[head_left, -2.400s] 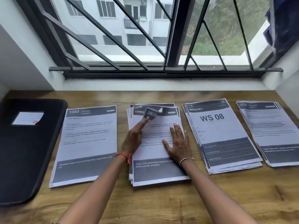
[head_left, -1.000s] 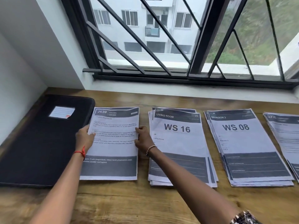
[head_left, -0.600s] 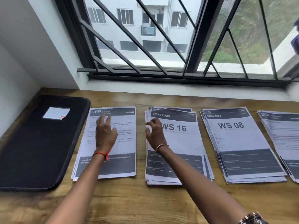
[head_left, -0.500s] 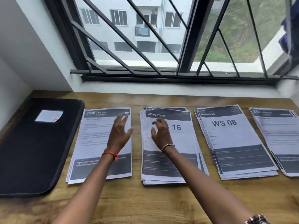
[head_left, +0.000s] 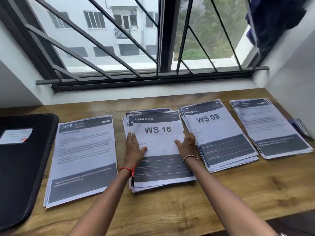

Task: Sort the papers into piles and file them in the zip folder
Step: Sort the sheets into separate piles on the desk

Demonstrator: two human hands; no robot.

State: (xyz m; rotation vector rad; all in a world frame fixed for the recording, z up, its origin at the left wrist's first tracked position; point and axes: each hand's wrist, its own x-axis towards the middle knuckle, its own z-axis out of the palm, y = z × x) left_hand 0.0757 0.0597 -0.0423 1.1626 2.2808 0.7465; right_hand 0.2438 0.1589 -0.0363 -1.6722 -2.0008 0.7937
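Papers lie in four piles in a row across the wooden tabletop [head_left: 187,210], each running from near the back edge toward the front. Both hands are at the second pile from the left, the living room pile [head_left: 158,130], whose top sheet reads LIVING ROOM and WS 16. The left hand [head_left: 134,150] lies along that pile's left edge, fingers straight and close together, pointing toward the window, thumb spread flat on the top sheet. The right hand [head_left: 186,145] mirrors it at the pile's right edge, fingers extended, thumb resting on the sheet. Neither hand curls round anything; they bracket the stack from both sides. The sheets under the top one fan slightly out of line at the pile's back left corner. A red thread [head_left: 127,169] circles the left wrist, a beaded bracelet [head_left: 190,157] the right.

Left of this stack, with bare wood between, is the kitchen pile [head_left: 81,159], headed 2639 KITCHEN. Just beside it on the right is the bedroom pile [head_left: 216,133], marked BEDROOM 3 and WS 08, and near the tabletop's right edge lies the fourth pile [head_left: 269,128], its print too blurred to read. The black zip folder [head_left: 22,167] lies flat at the left edge, a white label [head_left: 15,135] on its cover; whether its zip is done up cannot be told. Behind the back edge stands a barred window [head_left: 119,40], with a dark blue cloth [head_left: 276,19] hanging at its upper right.
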